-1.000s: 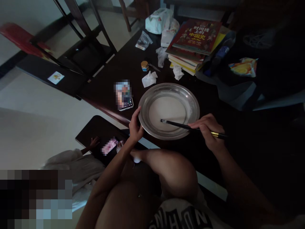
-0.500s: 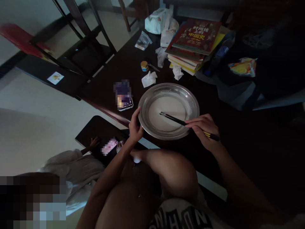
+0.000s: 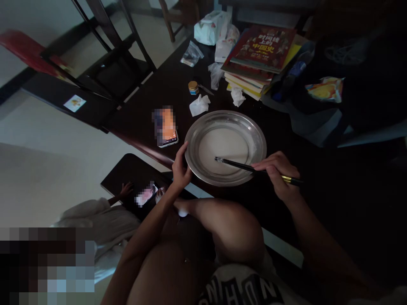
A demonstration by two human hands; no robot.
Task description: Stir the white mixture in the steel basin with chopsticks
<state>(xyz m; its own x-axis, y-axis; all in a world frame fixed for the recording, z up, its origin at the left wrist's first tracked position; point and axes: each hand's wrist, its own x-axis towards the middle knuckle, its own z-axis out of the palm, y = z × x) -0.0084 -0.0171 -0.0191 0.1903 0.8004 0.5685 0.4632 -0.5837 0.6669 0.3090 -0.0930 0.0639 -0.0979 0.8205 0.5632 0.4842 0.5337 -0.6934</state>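
A round metal basin (image 3: 193, 165) stands on the dark table, with a flat whitish layer (image 3: 222, 144) across its bottom. My left hand (image 3: 181, 171) is closed on the basin's left rim. In my right hand (image 3: 280, 176) is a slim black pen-like tool (image 3: 237, 164) with a gold band near its back end. It slants leftward over the basin, its pale, dark-ended tip above the whitish layer. Whether that tip touches the layer I cannot tell. Thumb and fingers pinch the tool at the basin's right edge.
Crumpled tissues (image 3: 199, 105), a small gold-lidded jar (image 3: 193, 87) and a stack of books (image 3: 259, 51) lie behind the basin. A phone (image 3: 165, 127) is to its left. Below left, another person's hand (image 3: 127, 188) rests on a stool (image 3: 111, 182) beside a second phone (image 3: 146, 195).
My right hand has shifted slightly right, and the tool's tip has moved a little right and toward me. The left hand and basin stay put.
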